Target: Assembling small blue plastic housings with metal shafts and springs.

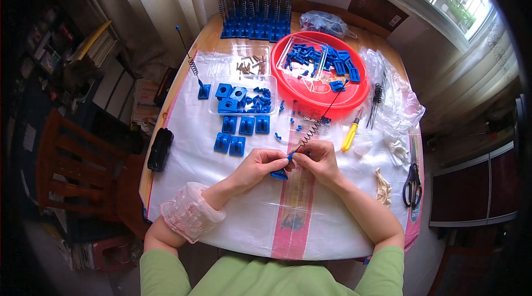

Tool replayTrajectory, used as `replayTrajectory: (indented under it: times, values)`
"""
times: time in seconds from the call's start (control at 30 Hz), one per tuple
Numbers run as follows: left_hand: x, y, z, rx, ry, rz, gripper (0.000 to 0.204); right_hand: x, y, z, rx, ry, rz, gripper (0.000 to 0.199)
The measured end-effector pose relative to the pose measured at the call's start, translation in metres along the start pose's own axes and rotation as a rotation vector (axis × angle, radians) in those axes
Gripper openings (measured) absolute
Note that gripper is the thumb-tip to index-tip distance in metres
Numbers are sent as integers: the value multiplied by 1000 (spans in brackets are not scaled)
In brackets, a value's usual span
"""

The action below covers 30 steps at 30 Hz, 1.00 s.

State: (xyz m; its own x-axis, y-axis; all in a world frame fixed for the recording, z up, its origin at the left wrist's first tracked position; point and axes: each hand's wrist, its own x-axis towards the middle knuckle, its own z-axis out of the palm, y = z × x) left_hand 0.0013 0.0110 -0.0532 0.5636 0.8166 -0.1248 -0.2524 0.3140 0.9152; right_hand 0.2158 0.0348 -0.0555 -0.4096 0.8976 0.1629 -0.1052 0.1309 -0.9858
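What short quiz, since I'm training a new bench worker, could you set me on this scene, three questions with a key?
1. Multiple choice: what do the left hand and right hand hold between them?
A) the scissors
B) a blue part and a dark coiled wire
C) the yellow-handled tool

2. True or false: a black oblong case lies at the table's left edge.

3. Count: how many squarish blue bases lie grouped on the person's side of the clear tray that holds blue parts, left of the red tub?

Key: 1 B; 2 true; 3 five.
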Motion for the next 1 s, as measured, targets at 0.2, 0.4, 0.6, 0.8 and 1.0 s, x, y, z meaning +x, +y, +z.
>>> replayTrajectory:
  times: [0.2, 0.4, 0.6, 0.8, 1.0]
  values:
    - [0, 1, -1, 11, -10, 2, 21, 0, -4, 2, 15, -14, -1, 6]
    - [-1, 1, -1, 15, -7, -9, 20, 1, -7, 2, -24, -9, -28, 6]
    - [0, 1, -1, 20, -8, -9, 20, 0, -5, 1, -21, -7, -29, 6]
    - [0, 0, -2, 39, -5, 1, 21, 0, -7, 2, 19, -19, -17, 6]
    - [0, 1, -1, 21, -12, -12, 20, 0, -4, 1, -6, -9, -32, 5]
